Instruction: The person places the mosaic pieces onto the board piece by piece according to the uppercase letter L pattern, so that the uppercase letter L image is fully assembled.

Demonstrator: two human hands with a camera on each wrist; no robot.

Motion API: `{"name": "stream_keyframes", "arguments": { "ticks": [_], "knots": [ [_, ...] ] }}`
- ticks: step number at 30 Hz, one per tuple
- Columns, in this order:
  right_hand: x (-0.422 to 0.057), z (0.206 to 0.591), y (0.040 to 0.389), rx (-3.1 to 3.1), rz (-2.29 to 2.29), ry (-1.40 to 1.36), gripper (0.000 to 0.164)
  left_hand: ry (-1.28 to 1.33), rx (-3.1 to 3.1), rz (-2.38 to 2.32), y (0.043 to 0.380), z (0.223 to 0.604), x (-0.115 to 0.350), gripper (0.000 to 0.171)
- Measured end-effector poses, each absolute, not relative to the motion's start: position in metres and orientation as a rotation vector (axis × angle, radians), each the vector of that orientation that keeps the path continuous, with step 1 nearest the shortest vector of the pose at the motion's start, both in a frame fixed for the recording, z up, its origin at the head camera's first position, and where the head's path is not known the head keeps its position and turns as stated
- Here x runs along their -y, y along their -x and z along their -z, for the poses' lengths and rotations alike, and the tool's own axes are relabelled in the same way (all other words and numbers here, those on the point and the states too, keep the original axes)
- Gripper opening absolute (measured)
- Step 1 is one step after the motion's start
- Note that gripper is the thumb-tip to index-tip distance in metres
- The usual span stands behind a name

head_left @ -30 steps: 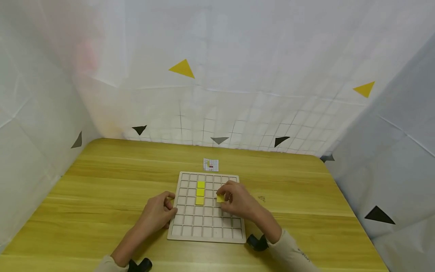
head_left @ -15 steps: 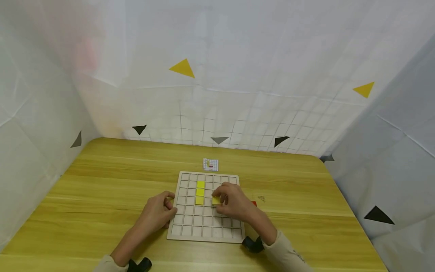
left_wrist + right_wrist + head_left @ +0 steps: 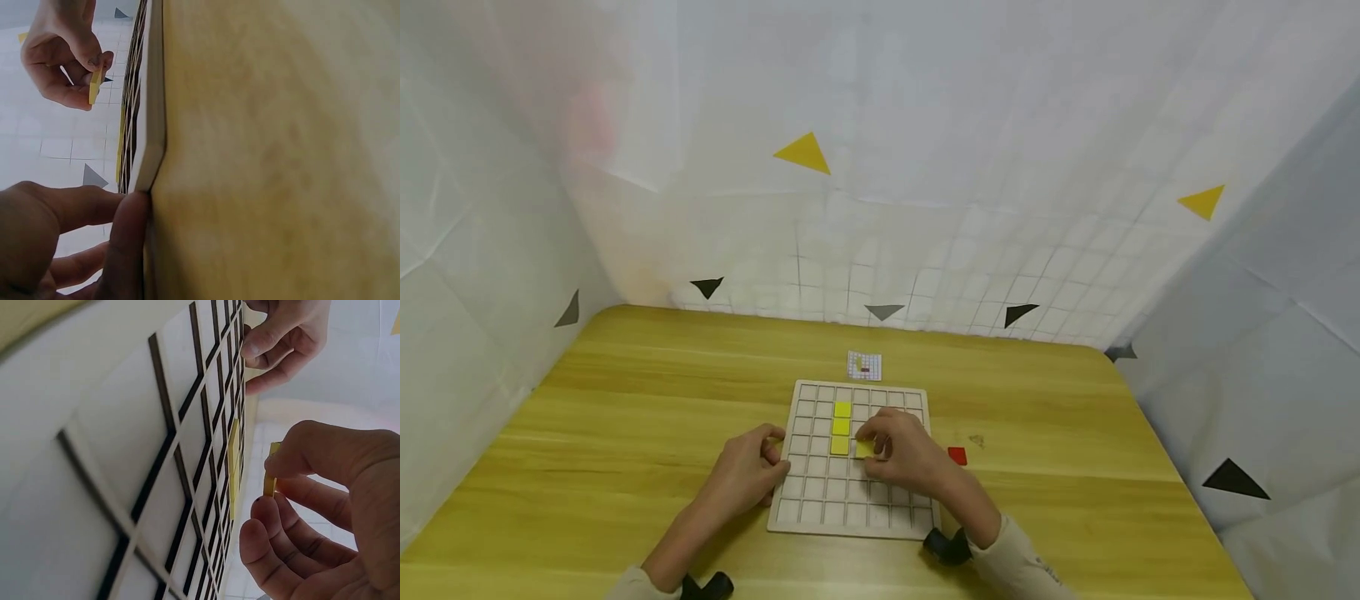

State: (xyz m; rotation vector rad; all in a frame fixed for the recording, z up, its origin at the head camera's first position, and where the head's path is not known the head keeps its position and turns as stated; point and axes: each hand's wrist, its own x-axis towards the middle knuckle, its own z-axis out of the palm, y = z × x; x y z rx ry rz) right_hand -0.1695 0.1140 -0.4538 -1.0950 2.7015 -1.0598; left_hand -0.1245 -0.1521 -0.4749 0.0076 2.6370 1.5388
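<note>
A light wooden grid board [image 3: 834, 510] lies on the table. Three yellow square tiles [image 3: 841, 427] sit in one of its columns, edge to edge. My right hand [image 3: 908, 454] pinches another yellow tile [image 3: 270, 482] between thumb and fingers, above the board and just right of the lowest tile in that column. In the left wrist view this held tile [image 3: 95, 86] shows clear of the board surface. At the board's left edge my left hand [image 3: 745, 467] holds the rim with thumb and bent fingers; its thumb [image 3: 130, 228] presses the side.
A red square tile [image 3: 957, 456] lies on the wooden table [image 3: 1060, 433] right of the board, near the right forearm. Behind the board is a small printed grid card [image 3: 865, 366] with coloured squares. White sheets [image 3: 925, 167] enclose the back and sides.
My right hand has moved left over the board with the yellow tile, toward the tile column. The red tile has come into view behind it. My left hand has stayed in place.
</note>
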Motion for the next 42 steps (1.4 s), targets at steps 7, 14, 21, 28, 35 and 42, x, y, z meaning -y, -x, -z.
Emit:
{"name": "stream_keyframes", "arguments": {
  "ticks": [7, 14, 21, 28, 35, 42],
  "knots": [
    [-0.107, 0.458, 0.165, -2.669, 1.081, 1.107, 0.026, 0.001, -2.626, -1.548, 0.123, 0.476, 0.152, 0.041],
    [-0.098, 0.458, 0.163, -2.643, 1.077, 1.157, 0.025, 0.008, -2.632, -1.541, 0.123, 0.476, 0.153, 0.041],
    [-0.087, 0.461, 0.162, -2.625, 1.05, 1.201, 0.025, 0.032, -2.635, -1.537, 0.122, 0.475, 0.153, 0.042],
    [-0.082, 0.462, 0.16, -2.629, 1.01, 1.188, 0.025, 0.025, -2.645, -1.523, 0.123, 0.475, 0.152, 0.041],
    [-0.08, 0.463, 0.16, -2.632, 1.016, 1.168, 0.025, 0.009, -2.658, -1.511, 0.125, 0.474, 0.152, 0.04],
    [-0.08, 0.465, 0.161, -2.638, 1.001, 1.169, 0.025, 0.003, -2.657, -1.522, 0.125, 0.474, 0.153, 0.04]
  ]
}}
